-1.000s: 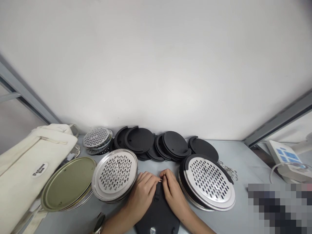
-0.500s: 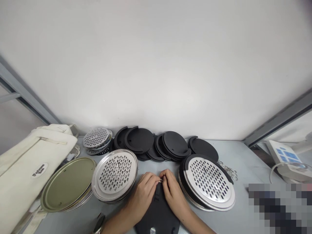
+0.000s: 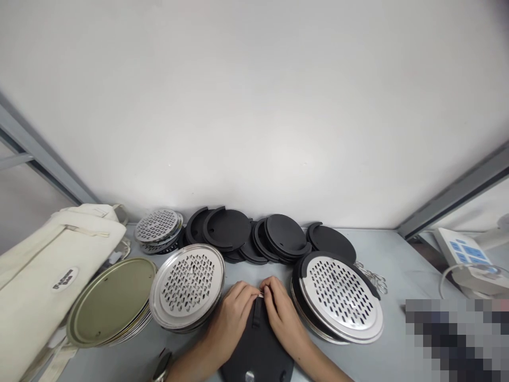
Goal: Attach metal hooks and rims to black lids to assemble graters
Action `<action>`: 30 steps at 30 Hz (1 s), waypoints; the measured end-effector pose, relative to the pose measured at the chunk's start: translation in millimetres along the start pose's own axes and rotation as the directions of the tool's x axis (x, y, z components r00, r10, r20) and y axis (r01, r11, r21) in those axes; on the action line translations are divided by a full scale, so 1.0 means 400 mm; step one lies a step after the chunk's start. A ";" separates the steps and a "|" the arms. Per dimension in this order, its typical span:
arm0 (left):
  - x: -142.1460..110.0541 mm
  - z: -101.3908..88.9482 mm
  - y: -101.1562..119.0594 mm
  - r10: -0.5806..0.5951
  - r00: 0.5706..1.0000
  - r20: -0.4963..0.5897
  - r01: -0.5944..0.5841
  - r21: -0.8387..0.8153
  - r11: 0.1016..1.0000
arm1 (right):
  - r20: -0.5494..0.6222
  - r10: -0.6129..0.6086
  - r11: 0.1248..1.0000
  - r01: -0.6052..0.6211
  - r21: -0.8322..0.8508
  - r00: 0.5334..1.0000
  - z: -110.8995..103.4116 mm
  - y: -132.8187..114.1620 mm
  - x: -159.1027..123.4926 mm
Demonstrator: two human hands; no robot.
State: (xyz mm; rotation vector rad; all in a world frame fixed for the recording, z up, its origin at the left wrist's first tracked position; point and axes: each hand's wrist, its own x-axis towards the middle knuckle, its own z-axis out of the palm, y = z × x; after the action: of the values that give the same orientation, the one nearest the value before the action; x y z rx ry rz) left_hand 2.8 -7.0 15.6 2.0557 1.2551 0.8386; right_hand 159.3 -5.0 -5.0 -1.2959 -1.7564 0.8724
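Observation:
My left hand (image 3: 234,315) and my right hand (image 3: 280,313) meet at the far end of a black plate-like piece (image 3: 256,355) lying in front of me. Fingertips of both hands pinch a small wire piece (image 3: 261,295), light and thin; its full shape is hidden by the fingers. Just below it, a short black strap or tab (image 3: 256,314) runs down the black piece. Close to my left hand is a round silver grater plate (image 3: 189,286) on a stack. Beside my right hand, another perforated silver plate (image 3: 341,297) with a black rim piece rests on a stack.
Black round lids or holders (image 3: 286,233) lie in piles along the wall. Wire hooks (image 3: 373,278) sit at the right, smaller grater discs (image 3: 157,225) at back left. Olive-green plates (image 3: 113,302) and a cream bag (image 3: 59,265) occupy the left; a white device (image 3: 467,254) stands far right.
Both hands stay at the same spot, with only a slight shift of the fingers around the wire piece. Nothing else has visibly moved.

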 end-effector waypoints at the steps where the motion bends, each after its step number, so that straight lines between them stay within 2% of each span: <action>1: 0.000 -0.001 -0.001 0.004 1.000 -0.008 -0.004 0.030 1.000 | -0.003 0.004 1.000 -0.004 -0.001 1.000 0.000 -0.001 0.001; 5: -0.002 0.000 -0.007 0.023 0.999 -0.035 -0.018 0.125 0.992 | -0.006 0.009 1.000 -0.009 -0.005 1.000 -0.001 -0.005 0.002; 17: -0.005 0.005 -0.011 0.061 0.997 -0.036 -0.053 0.203 0.978 | -0.005 -0.002 1.000 0.002 -0.013 1.000 -0.001 -0.003 0.001; 30: -0.002 -0.001 -0.007 0.093 0.995 -0.028 -0.086 0.178 0.980 | -0.029 -0.025 0.999 0.025 -0.021 0.999 -0.001 -0.002 0.003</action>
State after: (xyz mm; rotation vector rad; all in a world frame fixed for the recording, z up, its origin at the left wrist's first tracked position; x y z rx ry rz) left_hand 0.7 -6.8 13.6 2.2614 1.3058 0.8348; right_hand 158.9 -4.0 -3.9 -1.2913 -1.7598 0.8195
